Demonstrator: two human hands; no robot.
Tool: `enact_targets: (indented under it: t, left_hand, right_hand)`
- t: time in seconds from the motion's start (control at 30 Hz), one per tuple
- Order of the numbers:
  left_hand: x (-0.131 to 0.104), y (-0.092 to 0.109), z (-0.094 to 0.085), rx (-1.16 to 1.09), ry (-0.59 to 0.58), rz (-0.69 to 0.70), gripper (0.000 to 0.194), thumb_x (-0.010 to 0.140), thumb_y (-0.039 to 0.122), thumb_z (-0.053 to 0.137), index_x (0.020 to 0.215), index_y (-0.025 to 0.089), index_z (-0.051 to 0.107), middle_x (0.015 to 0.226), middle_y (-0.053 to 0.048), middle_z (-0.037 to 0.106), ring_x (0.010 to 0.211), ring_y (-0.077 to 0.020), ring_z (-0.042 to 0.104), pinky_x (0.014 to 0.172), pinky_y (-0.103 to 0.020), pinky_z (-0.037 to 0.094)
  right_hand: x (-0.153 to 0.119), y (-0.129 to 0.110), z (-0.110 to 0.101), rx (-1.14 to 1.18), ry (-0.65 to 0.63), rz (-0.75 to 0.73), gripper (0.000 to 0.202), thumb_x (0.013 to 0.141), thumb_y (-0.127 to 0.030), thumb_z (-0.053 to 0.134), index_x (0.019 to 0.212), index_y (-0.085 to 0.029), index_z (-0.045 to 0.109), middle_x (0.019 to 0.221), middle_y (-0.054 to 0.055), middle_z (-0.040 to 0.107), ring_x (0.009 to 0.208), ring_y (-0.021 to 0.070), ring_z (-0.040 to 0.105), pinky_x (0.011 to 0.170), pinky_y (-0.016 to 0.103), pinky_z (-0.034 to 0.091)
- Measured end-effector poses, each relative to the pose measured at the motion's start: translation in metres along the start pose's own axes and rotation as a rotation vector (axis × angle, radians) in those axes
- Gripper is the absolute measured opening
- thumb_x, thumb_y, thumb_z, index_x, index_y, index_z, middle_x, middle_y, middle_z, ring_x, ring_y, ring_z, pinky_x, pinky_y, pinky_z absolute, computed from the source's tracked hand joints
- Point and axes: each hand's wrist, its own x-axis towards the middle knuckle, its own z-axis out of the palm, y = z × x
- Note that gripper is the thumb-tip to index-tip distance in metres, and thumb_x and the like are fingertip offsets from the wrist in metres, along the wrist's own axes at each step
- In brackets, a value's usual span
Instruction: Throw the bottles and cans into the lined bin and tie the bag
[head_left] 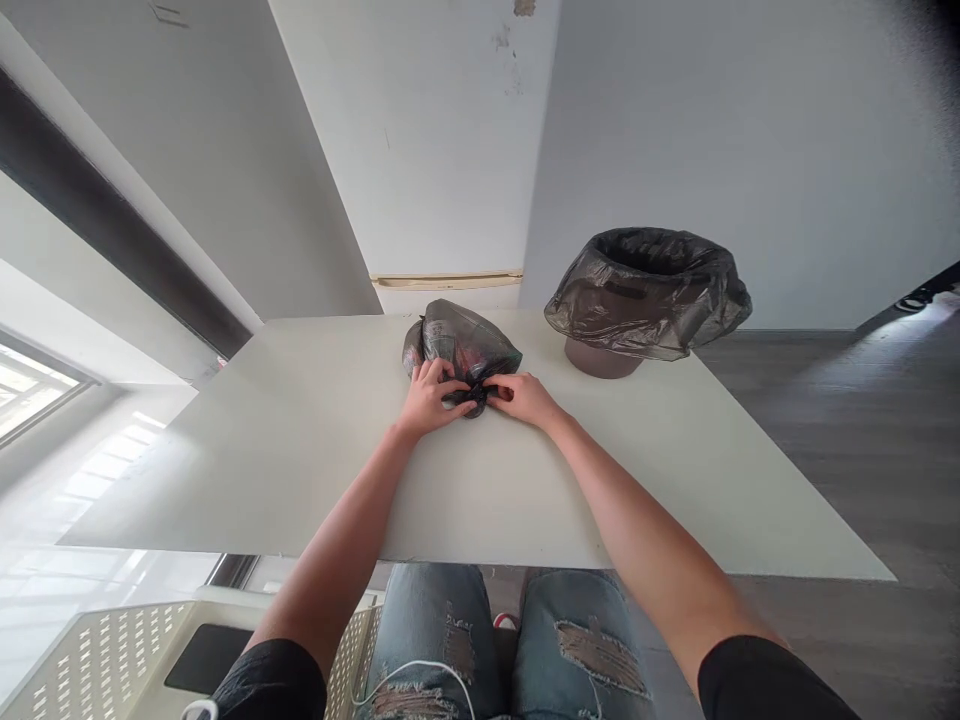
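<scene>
A filled black plastic garbage bag (472,340) lies on the white table, its gathered neck turned toward me. Coloured contents show faintly through the thin film. My left hand (431,397) pinches the bunched neck from the left, its fingers resting against the bag's side. From the right, my right hand (525,397) grips the same gathered plastic between thumb and fingers. The bunched part looks twisted or knotted, but the fingers partly cover it.
A brown trash can (604,358) with a black liner (652,300) folded over its rim stands at the table's back right. The white table (487,500) ends just before my knees. A cream perforated basket (112,650) holding a dark flat object (208,658) is at lower left.
</scene>
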Motion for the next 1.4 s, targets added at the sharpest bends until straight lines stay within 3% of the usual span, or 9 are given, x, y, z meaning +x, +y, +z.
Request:
enact_targets:
  t: [0.1, 0.3, 0.43, 0.53, 0.67, 1.0, 1.17, 1.27, 1.4]
  left_hand:
    - [0.001, -0.002, 0.004, 0.022, -0.004, 0.002, 0.021, 0.098, 0.042, 0.068, 0.096, 0.026, 0.081, 0.108, -0.011, 0.060, 0.097, -0.0265, 0.055, 0.097, -0.046, 0.043]
    - [0.003, -0.002, 0.004, -0.047, 0.115, -0.069, 0.028, 0.109, 0.033, 0.044, 0.100, 0.022, 0.068, 0.100, -0.009, 0.068, 0.090, -0.0233, 0.055, 0.090, -0.039, 0.042]
    - [0.001, -0.004, 0.006, -0.117, 0.148, -0.102, 0.030, 0.111, 0.034, 0.038, 0.101, 0.021, 0.064, 0.089, -0.007, 0.069, 0.083, -0.0218, 0.057, 0.086, -0.037, 0.043]
    - [-0.001, -0.004, 0.008, -0.146, 0.167, -0.160, 0.031, 0.112, 0.036, 0.036, 0.102, 0.022, 0.063, 0.091, -0.007, 0.070, 0.081, -0.0211, 0.058, 0.085, -0.036, 0.044]
    - [-0.002, -0.003, 0.010, -0.164, 0.206, -0.191, 0.029, 0.111, 0.036, 0.038, 0.099, 0.023, 0.061, 0.089, -0.006, 0.070, 0.080, -0.0216, 0.056, 0.084, -0.036, 0.045]
    - [0.000, -0.004, 0.003, -0.103, 0.423, -0.357, 0.037, 0.113, 0.040, 0.032, 0.099, 0.024, 0.063, 0.088, -0.007, 0.067, 0.083, -0.0245, 0.054, 0.086, -0.041, 0.042]
    - [0.003, 0.007, -0.001, -0.060, 0.291, -0.203, 0.027, 0.104, 0.045, 0.056, 0.117, 0.027, 0.072, 0.119, -0.012, 0.066, 0.108, -0.0298, 0.056, 0.100, -0.046, 0.042]
    - [0.004, 0.010, -0.001, -0.036, 0.267, -0.176, 0.013, 0.097, 0.035, 0.067, 0.104, 0.027, 0.076, 0.118, -0.012, 0.064, 0.107, -0.0309, 0.056, 0.100, -0.049, 0.044]
    - [0.002, 0.008, -0.004, -0.068, 0.406, -0.266, 0.021, 0.096, 0.017, 0.053, 0.103, 0.025, 0.071, 0.111, -0.012, 0.063, 0.103, -0.0291, 0.056, 0.096, -0.047, 0.047]
  right_hand:
    - [0.003, 0.001, -0.001, 0.041, 0.061, -0.027, 0.013, 0.092, -0.030, 0.064, 0.090, -0.024, 0.076, 0.082, 0.003, 0.071, 0.067, 0.0175, 0.057, 0.069, 0.031, 0.042]
    - [0.004, -0.001, -0.005, 0.136, 0.212, -0.067, 0.024, 0.105, -0.039, 0.051, 0.090, -0.024, 0.062, 0.091, 0.005, 0.064, 0.080, 0.0195, 0.056, 0.075, 0.032, 0.045]
    - [0.003, -0.004, -0.001, 0.186, 0.202, -0.025, 0.020, 0.102, -0.042, 0.057, 0.111, -0.026, 0.061, 0.102, 0.006, 0.068, 0.086, 0.0212, 0.059, 0.082, 0.034, 0.049]
    - [0.003, -0.003, 0.003, 0.191, 0.146, -0.035, 0.044, 0.091, -0.038, 0.074, 0.131, -0.027, 0.059, 0.113, 0.007, 0.071, 0.096, 0.0239, 0.064, 0.090, 0.037, 0.051]
    - [0.005, 0.003, 0.004, 0.112, 0.146, -0.053, 0.020, 0.095, -0.028, 0.061, 0.113, -0.025, 0.071, 0.100, 0.007, 0.069, 0.088, 0.0235, 0.063, 0.085, 0.037, 0.051]
    - [0.006, 0.000, -0.005, 0.198, 0.398, 0.116, 0.022, 0.102, -0.037, 0.044, 0.099, -0.023, 0.060, 0.088, 0.004, 0.061, 0.079, 0.0212, 0.054, 0.079, 0.033, 0.045]
    - [0.006, 0.000, -0.005, 0.246, 0.384, 0.124, 0.029, 0.105, -0.045, 0.041, 0.097, -0.024, 0.058, 0.087, 0.004, 0.059, 0.082, 0.0221, 0.054, 0.080, 0.032, 0.046]
    - [0.006, 0.002, -0.005, 0.248, 0.348, 0.100, 0.032, 0.105, -0.047, 0.043, 0.095, -0.023, 0.061, 0.087, 0.004, 0.059, 0.083, 0.0219, 0.055, 0.081, 0.032, 0.046]
    - [0.007, 0.009, -0.004, 0.218, 0.423, 0.135, 0.034, 0.104, -0.049, 0.044, 0.094, -0.022, 0.062, 0.086, 0.005, 0.060, 0.080, 0.0219, 0.055, 0.078, 0.032, 0.046]
